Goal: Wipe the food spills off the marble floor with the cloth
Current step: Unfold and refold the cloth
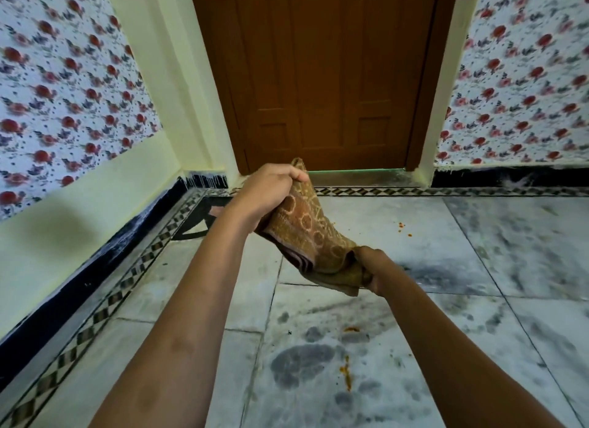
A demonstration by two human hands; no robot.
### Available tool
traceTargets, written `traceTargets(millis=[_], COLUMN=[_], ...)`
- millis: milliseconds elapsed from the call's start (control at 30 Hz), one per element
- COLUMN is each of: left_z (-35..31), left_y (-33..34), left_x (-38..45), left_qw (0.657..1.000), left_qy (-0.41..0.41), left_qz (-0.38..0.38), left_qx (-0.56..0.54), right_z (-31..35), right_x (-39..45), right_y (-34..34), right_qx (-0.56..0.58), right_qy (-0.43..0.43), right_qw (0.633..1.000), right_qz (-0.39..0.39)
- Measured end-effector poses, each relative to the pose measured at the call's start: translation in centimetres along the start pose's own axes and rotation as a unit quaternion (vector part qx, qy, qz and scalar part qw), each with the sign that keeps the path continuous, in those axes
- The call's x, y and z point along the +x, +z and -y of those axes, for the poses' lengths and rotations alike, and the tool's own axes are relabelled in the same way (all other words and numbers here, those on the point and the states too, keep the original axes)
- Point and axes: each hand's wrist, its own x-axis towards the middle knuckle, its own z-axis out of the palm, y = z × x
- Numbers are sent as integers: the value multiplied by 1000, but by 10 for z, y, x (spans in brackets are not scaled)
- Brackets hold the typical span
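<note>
A brown and gold patterned cloth (314, 233) hangs stretched in the air between both hands, above the grey-white marble floor (478, 268). My left hand (271, 188) grips its upper end, raised in front of the door. My right hand (373, 270) clutches the lower bunched end. Orange food spills lie on the floor: a streak (346, 375) and a small blob (351, 329) below the hands, and a few crumbs (404, 229) further away to the right of the cloth.
A closed brown wooden door (328, 77) stands straight ahead. Floral wallpaper walls flank it, with a pale yellow wall (79, 220) and black skirting at left. A patterned tile border (127, 284) runs along the floor's edge.
</note>
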Motion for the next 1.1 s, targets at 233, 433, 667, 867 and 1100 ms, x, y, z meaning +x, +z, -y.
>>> traceTargets(millis=[233, 433, 667, 867, 1100], left_z=[-5, -9, 10, 25, 35], left_y=[-10, 8, -1, -20, -20], left_x=[-9, -12, -2, -10, -17], left_qw=[988, 999, 991, 966, 981], left_qy=[66, -31, -74, 69, 96], left_qz=[119, 20, -86, -105, 48], left_qx=[70, -35, -73, 224, 164], right_z=[-5, 24, 38, 51, 57], right_x=[-10, -42, -65, -67, -68], right_y=[-16, 9, 52, 44, 34], right_qx=[-33, 0, -95, -74, -75], right_qy=[6, -218, -380, -411, -400], right_qw=[999, 967, 899, 901, 901], right_qz=[37, 133, 197, 118, 147])
